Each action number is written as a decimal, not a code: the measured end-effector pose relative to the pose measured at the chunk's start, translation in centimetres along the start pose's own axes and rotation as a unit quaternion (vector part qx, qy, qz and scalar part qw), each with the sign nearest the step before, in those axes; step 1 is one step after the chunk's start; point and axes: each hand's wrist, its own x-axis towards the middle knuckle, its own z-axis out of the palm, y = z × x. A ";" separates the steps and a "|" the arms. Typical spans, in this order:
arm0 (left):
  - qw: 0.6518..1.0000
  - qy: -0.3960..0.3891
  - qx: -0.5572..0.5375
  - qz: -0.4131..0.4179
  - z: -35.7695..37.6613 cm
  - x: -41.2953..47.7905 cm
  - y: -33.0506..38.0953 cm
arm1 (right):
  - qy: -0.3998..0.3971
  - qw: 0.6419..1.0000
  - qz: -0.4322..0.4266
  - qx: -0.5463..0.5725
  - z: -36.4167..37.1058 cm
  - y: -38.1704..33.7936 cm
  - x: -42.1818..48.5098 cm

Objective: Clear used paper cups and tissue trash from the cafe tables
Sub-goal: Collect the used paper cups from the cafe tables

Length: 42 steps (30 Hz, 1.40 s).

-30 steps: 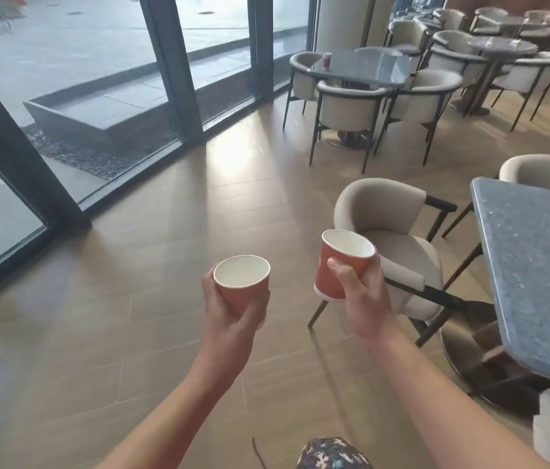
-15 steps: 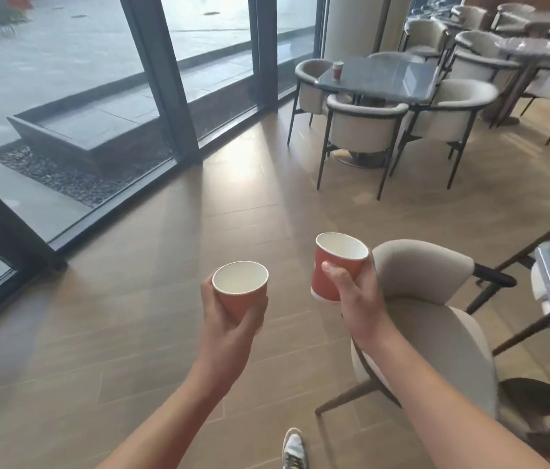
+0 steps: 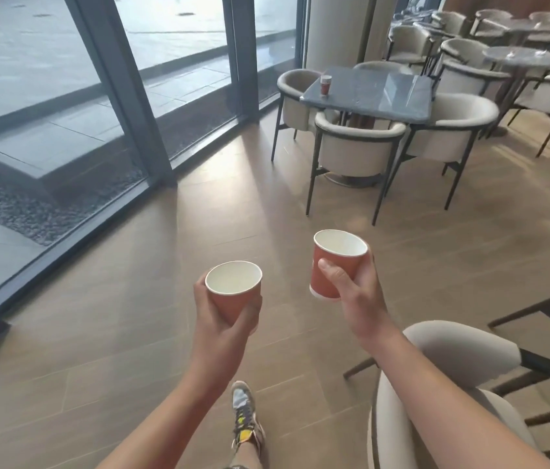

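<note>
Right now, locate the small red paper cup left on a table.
Head view, upper centre-right: the small red paper cup stands at the left edge of the dark square table, beside a beige armchair near the glass wall.

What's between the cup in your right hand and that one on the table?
Head view: bare wooden floor, then a beige chair at the table.

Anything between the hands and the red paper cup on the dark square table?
Floor is open. Beige armchair stands at the dark table's near side, another beside the red paper cup. Left hand holds one cup, right hand another.
</note>
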 end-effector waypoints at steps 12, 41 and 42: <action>0.998 -0.064 -0.017 0.002 2.9 33.0 -2.3 | 0.062 0.998 0.008 0.003 9.3 0.6 28.5; 0.998 -0.060 -0.035 0.006 25.4 100.4 -12.3 | 0.128 0.991 0.000 -0.042 15.5 7.8 98.7; 0.997 -0.066 -0.034 0.009 25.9 102.7 -12.9 | 0.135 0.990 -0.002 -0.048 15.9 8.3 101.0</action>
